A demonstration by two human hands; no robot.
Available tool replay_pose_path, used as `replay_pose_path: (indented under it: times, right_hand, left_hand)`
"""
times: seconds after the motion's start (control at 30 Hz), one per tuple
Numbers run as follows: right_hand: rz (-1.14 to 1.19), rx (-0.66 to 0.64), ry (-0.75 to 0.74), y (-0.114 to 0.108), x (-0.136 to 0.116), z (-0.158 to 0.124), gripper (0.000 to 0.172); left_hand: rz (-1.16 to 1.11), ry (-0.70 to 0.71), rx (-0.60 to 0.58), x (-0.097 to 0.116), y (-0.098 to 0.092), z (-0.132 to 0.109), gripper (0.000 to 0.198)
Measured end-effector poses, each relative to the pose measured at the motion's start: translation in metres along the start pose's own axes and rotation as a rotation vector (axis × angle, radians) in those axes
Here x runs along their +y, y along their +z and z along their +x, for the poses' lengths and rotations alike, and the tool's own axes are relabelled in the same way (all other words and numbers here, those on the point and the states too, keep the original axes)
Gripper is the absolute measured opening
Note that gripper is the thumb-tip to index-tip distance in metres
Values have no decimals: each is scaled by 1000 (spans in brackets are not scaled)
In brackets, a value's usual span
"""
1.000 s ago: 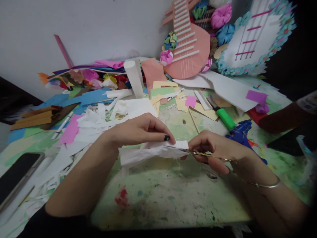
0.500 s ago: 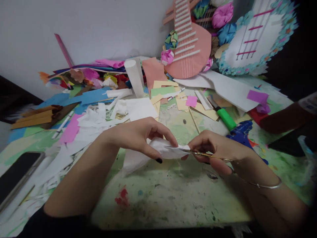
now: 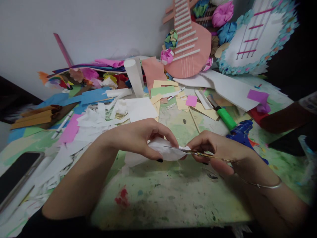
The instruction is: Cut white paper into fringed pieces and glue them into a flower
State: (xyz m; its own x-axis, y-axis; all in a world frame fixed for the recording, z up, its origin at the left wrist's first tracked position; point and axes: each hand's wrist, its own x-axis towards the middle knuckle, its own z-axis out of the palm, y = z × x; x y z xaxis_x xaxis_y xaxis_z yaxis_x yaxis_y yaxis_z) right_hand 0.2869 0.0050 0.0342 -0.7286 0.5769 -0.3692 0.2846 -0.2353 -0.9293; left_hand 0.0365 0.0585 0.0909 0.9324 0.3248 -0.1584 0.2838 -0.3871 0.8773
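White paper [image 3: 170, 152], thin and folded, is pinched between the thumb and fingers of my left hand [image 3: 151, 137]. My right hand [image 3: 213, 150] is closed on slim scissors [image 3: 204, 154] with gold-coloured handles. The blades point left and lie against the paper, near my left index finger. Part of the handles is hidden in my right hand. Under both hands is the paint-stained green table top [image 3: 173, 195].
A phone [image 3: 19, 175] lies at the left beside white paper scraps [image 3: 91, 119]. Behind the hands stands a white roll [image 3: 134, 77]. A green-handled knife [image 3: 226, 118] and a blue glue gun [image 3: 241, 132] lie at the right, near a dark bottle [image 3: 287, 117].
The white paper's lower left part has lifted and shifted slightly. Both hands have barely moved, and their grips look the same.
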Motion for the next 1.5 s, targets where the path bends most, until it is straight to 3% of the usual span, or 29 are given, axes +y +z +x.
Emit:
replay_pose_path:
  times: [0.2,0.47,1.0,1.37,1.5]
  right_hand:
    - [-8,-1,24,0,-1,0,27]
    - [51,-45,16,0,-1,2,44]
    - [65,-38,55,1,1,-1,24]
    - [128,-60,100,6,-9,-1,30]
    - [93,-67,24,5,-10,1,31]
  left_hand:
    - [28,15,-10,1,-1,0,34]
    - [50,11,-7,1,-1,-2,35]
    - [53,0,-22,-2,-2,-3,37]
    - [40,-11,-27,-2,-2,-3,37]
    - [31,-20,-26,-3,-3,-3,37]
